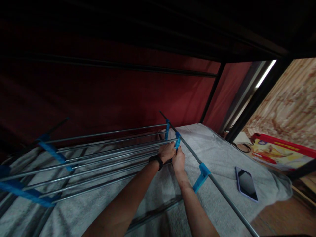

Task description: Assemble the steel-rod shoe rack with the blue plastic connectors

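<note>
A rack of thin grey metal tubes (106, 156) with blue plastic brackets lies across the grey cloth. My left hand (167, 151), a black band on its wrist, is closed at the right-hand tube ends. Touching it, my right hand (178, 160) closes around the lower part of a blue bracket (177, 139). That bracket sits on a long grey pole (191, 151) slanting toward me. My fingers partly hide the joint between tubes and bracket. Another blue bracket (201, 177) sits nearer on the pole, beside my right forearm. More blue brackets (53, 152) join the tubes at the left.
A phone (247, 183) lies on the grey cloth (222, 158) at the right. Beyond it stands a red and yellow box (281, 151). Dark metal frame posts (256, 98) and a low dark overhead structure enclose the space, with a red curtain (123, 95) behind.
</note>
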Tool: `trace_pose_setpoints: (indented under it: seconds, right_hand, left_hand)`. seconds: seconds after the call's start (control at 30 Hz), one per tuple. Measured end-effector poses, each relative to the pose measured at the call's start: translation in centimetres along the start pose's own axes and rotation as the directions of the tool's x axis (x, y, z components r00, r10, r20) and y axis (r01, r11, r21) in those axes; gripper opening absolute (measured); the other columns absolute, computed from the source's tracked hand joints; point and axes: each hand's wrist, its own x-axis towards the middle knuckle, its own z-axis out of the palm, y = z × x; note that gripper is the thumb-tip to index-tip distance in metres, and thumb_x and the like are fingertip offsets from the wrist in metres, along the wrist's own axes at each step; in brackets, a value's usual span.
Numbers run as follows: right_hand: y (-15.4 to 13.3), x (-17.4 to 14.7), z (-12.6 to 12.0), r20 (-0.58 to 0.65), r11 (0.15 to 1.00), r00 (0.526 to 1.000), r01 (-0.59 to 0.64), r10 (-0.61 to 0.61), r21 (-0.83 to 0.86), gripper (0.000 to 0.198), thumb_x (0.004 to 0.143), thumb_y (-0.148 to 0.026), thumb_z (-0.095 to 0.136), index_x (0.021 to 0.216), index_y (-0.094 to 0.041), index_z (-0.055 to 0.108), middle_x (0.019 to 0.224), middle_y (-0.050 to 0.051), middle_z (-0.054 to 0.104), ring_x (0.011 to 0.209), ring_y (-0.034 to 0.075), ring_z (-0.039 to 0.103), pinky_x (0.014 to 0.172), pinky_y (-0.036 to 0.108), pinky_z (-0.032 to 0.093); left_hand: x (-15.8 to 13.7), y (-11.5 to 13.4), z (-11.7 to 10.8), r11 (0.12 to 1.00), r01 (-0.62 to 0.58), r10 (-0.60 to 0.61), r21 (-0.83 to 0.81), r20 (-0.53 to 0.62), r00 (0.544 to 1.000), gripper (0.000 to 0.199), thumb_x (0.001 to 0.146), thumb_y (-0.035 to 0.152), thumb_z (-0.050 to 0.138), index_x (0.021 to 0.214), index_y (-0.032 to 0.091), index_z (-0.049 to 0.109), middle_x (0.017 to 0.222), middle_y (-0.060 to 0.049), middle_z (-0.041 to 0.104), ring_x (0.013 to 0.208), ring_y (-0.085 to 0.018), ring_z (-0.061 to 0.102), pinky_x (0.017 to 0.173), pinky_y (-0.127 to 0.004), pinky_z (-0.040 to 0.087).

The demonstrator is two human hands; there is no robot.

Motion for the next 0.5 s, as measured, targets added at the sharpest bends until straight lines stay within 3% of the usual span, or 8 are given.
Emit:
trace_pose_setpoints:
  seconds: [0.13, 0.27, 0.37, 0.5]
  right_hand:
    - [0.3, 0.0, -0.3, 0.022, 0.999, 1.000, 0.008, -0.007, -0.046, 0.033, 0.091, -0.026, 0.037, 0.108, -0.017, 0.064, 0.087, 0.010, 0.073, 0.077, 0.022, 0.066, 0.072, 0.030, 0.047]
    - [0.6, 0.1, -0.5, 0.037, 0.997, 0.998, 0.049, -0.046, -0.059, 0.031, 0.088, -0.025, 0.038, 0.106, -0.019, 0.063, 0.089, 0.009, 0.074, 0.079, 0.022, 0.067, 0.075, 0.029, 0.047]
    - [0.7, 0.2, -0.4, 0.023, 0.996, 0.999, 0.033, -0.031, -0.085, 0.030, 0.090, -0.030, 0.039, 0.102, -0.018, 0.063, 0.086, 0.010, 0.073, 0.078, 0.023, 0.066, 0.073, 0.031, 0.047]
    - [0.8, 0.2, -0.3, 0.017, 0.994, 1.000, 0.027, -0.025, -0.109, 0.030, 0.091, -0.037, 0.042, 0.100, -0.018, 0.063, 0.084, 0.011, 0.072, 0.076, 0.023, 0.064, 0.071, 0.031, 0.046]
  left_hand:
    - [-0.8, 0.4, 0.1, 1.000, -0.011, 0.011, 0.022, -0.021, 1.000, 0.027, 0.101, 0.026, 0.043, 0.124, 0.021, 0.056, 0.118, -0.010, 0.073, 0.110, -0.024, 0.069, 0.093, -0.033, 0.050]
    - [-3.0, 0.1, 0.5, 0.987, -0.074, 0.095, 0.141, -0.144, 0.985, 0.028, 0.103, 0.027, 0.042, 0.125, 0.019, 0.057, 0.126, -0.011, 0.069, 0.115, -0.025, 0.067, 0.103, -0.038, 0.047]
    - [-5.4, -1.6, 0.8, 0.967, -0.025, 0.090, 0.253, -0.250, 0.964, 0.033, 0.106, 0.034, 0.038, 0.126, 0.017, 0.059, 0.126, -0.014, 0.069, 0.120, -0.029, 0.064, 0.109, -0.046, 0.043]
    - [-7.9, -4.6, 0.2, 0.950, 0.042, 0.022, 0.310, -0.200, 0.980, 0.035, 0.107, 0.033, 0.035, 0.122, 0.016, 0.061, 0.117, -0.017, 0.072, 0.113, -0.029, 0.067, 0.098, -0.043, 0.049]
